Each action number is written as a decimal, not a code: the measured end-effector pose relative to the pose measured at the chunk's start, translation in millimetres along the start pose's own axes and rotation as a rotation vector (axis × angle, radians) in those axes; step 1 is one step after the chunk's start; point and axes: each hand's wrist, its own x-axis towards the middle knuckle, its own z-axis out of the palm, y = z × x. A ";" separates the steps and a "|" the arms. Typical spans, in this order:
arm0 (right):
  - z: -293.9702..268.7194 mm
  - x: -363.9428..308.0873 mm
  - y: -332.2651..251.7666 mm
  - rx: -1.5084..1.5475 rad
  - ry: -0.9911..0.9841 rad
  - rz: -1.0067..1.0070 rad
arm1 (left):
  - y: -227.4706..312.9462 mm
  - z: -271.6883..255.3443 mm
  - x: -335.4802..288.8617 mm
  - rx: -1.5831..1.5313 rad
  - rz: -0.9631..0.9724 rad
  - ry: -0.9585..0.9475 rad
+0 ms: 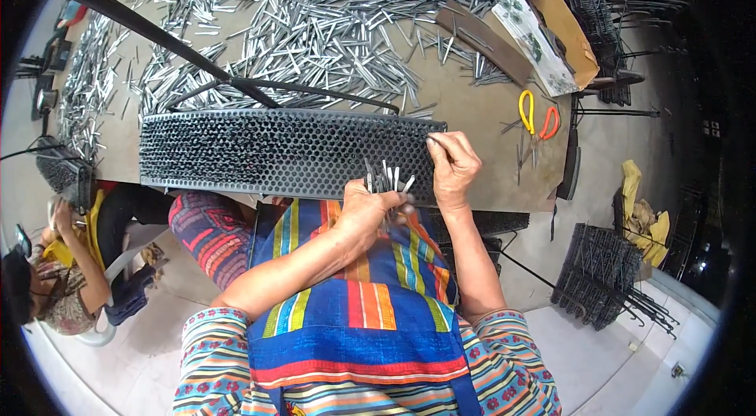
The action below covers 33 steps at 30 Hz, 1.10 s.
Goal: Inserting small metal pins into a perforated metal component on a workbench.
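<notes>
Your left hand (366, 211) is closed around a bundle of thin grey strips (387, 177), ends fanned upward. Your right hand (454, 166), just beside it, has thumb and forefinger pressed together at the right end of the perforated black panel (303, 174); cannot tell what, if anything, sits between the tips. Panel lies directly ahead of you, running well left of both hands; its left part is dark and bristly, holes near your left hand plainer. Beyond your right hand, on the surface (492, 152): scissors (535, 135), then a brown bar (484, 42) and an open carton (579, 30). Farther ahead, loose strips (315, 38) heaped wide.
</notes>
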 end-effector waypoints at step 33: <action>-17.5 3.9 4.1 0.010 0.091 0.111 | -25.6 -26.3 -24.0 0.222 -0.182 -0.337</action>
